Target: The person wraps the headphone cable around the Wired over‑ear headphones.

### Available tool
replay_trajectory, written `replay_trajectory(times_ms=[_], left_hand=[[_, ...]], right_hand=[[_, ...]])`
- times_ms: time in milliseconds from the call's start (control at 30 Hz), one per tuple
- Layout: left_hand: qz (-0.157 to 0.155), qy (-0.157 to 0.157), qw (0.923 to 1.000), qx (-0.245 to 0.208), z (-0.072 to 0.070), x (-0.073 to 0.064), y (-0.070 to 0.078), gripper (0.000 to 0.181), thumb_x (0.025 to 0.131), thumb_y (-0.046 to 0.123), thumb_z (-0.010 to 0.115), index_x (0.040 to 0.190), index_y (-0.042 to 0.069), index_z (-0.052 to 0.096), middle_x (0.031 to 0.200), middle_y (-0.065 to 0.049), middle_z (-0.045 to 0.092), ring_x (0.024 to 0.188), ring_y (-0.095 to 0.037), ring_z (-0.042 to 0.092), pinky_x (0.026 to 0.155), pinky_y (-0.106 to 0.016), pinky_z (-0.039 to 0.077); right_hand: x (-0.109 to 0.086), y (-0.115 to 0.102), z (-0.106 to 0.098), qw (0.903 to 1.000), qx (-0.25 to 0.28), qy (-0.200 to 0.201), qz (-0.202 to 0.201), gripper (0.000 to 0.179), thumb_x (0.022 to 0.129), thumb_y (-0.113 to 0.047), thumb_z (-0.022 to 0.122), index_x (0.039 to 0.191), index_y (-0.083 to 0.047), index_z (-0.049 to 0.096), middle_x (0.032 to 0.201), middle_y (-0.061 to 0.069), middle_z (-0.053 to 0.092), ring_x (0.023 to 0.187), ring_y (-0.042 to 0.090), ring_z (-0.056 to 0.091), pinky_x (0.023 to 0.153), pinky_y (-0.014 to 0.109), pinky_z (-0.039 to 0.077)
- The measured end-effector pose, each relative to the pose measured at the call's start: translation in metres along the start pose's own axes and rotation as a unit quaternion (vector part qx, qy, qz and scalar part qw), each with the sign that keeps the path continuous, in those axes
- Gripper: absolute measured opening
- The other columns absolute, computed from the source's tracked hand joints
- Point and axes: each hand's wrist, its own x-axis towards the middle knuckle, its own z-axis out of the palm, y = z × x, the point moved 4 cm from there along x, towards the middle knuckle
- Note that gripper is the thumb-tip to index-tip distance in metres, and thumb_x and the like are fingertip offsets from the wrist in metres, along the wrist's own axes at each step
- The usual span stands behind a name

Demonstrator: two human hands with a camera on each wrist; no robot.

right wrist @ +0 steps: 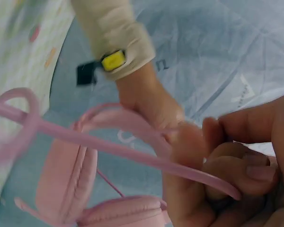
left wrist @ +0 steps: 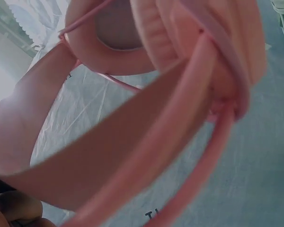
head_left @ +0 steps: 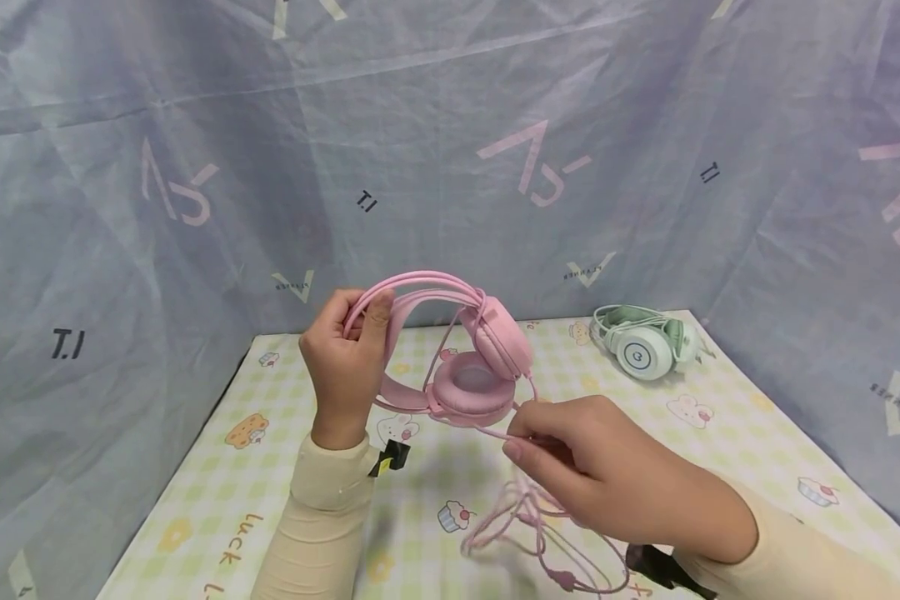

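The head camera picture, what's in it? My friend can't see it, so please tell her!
A person's left hand holds up pink headphones by the headband while the right hand pinches their pink cable. Green-and-white headphones lie at the far right of a checked tablecloth with cupcakes and bunnies, before a grey-blue curtain.

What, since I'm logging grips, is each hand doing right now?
Left hand: closed, holding the pink headphones by the headband.
Right hand: closed, pinching the pink cable.
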Motion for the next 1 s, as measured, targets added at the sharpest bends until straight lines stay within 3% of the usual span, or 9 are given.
replay_trajectory(times_ms=[100, 233, 433, 567, 767, 900, 1000], left_hand=[[0.011, -0.002, 0.9999, 0.011, -0.001, 0.0, 0.002, 0.018, 0.093, 0.019, 0.08, 0.087, 0.005, 0.07, 0.056, -0.002, 0.044, 0.047, -0.009, 0.035, 0.045, -0.019, 0.027], [0.031, -0.005, 0.9993, 0.02, -0.002, 0.0, 0.007, 0.017, 0.094, 0.019, 0.079, 0.088, 0.006, 0.07, 0.056, 0.0, 0.045, 0.046, -0.008, 0.036, 0.044, -0.019, 0.027], [0.048, -0.004, 0.9986, 0.02, -0.001, -0.001, 0.008, 0.02, 0.096, 0.024, 0.077, 0.086, 0.008, 0.069, 0.055, 0.003, 0.044, 0.045, -0.009, 0.036, 0.044, -0.021, 0.027], [0.058, -0.011, 0.9979, 0.026, 0.001, -0.002, 0.008, 0.023, 0.096, 0.025, 0.077, 0.085, 0.007, 0.067, 0.055, 0.002, 0.043, 0.045, -0.009, 0.035, 0.044, -0.021, 0.025], [0.07, -0.031, 0.9967, 0.027, 0.003, -0.003, 0.009, 0.023, 0.096, 0.025, 0.077, 0.085, 0.007, 0.066, 0.056, 0.002, 0.043, 0.045, -0.008, 0.035, 0.044, -0.022, 0.025], [0.086, -0.054, 0.9943, 0.033, 0.005, -0.003, 0.012, 0.022, 0.096, 0.024, 0.077, 0.085, 0.008, 0.066, 0.058, 0.003, 0.044, 0.046, -0.008, 0.035, 0.044, -0.022, 0.026], [0.095, -0.066, 0.9924, 0.042, 0.006, -0.004, 0.014, 0.022, 0.095, 0.025, 0.077, 0.086, 0.008, 0.066, 0.058, 0.003, 0.044, 0.046, -0.008, 0.035, 0.044, -0.022, 0.027]], right_hand=[[-0.001, 0.0, -0.003, 0.9958, 0.085, -0.019, 0.03, 0.018, 0.108, -0.016, 0.058, 0.095, -0.028, 0.062, 0.062, -0.015, 0.046, 0.052, -0.006, 0.047, 0.049, 0.019, 0.046], [-0.002, -0.002, -0.006, 0.9857, 0.152, -0.044, 0.06, 0.015, 0.108, -0.014, 0.056, 0.102, -0.025, 0.064, 0.069, -0.011, 0.051, 0.057, 0.002, 0.058, 0.052, 0.027, 0.055], [0.0, -0.007, -0.015, 0.9832, 0.162, -0.046, 0.07, 0.019, 0.108, -0.01, 0.055, 0.107, -0.025, 0.068, 0.07, -0.008, 0.044, 0.058, 0.003, 0.042, 0.052, 0.023, 0.044], [0.001, -0.006, -0.023, 0.9837, 0.16, -0.038, 0.073, 0.024, 0.108, -0.007, 0.054, 0.109, -0.025, 0.07, 0.073, -0.007, 0.046, 0.063, 0.009, 0.042, 0.057, 0.026, 0.045], [0.004, -0.007, -0.034, 0.993, 0.103, -0.014, 0.058, 0.025, 0.107, -0.009, 0.057, 0.103, -0.03, 0.07, 0.069, -0.011, 0.042, 0.056, 0.004, 0.036, 0.048, 0.022, 0.038], [0.008, -0.009, -0.042, 0.9998, 0.008, 0.007, 0.019, 0.024, 0.104, -0.012, 0.064, 0.097, -0.034, 0.067, 0.068, -0.021, 0.044, 0.055, -0.004, 0.039, 0.049, 0.015, 0.038], [0.01, -0.011, -0.047, 0.9958, -0.079, 0.032, -0.032, 0.026, 0.099, -0.009, 0.07, 0.099, -0.035, 0.07, 0.074, -0.025, 0.052, 0.058, -0.007, 0.042, 0.054, 0.011, 0.038]])
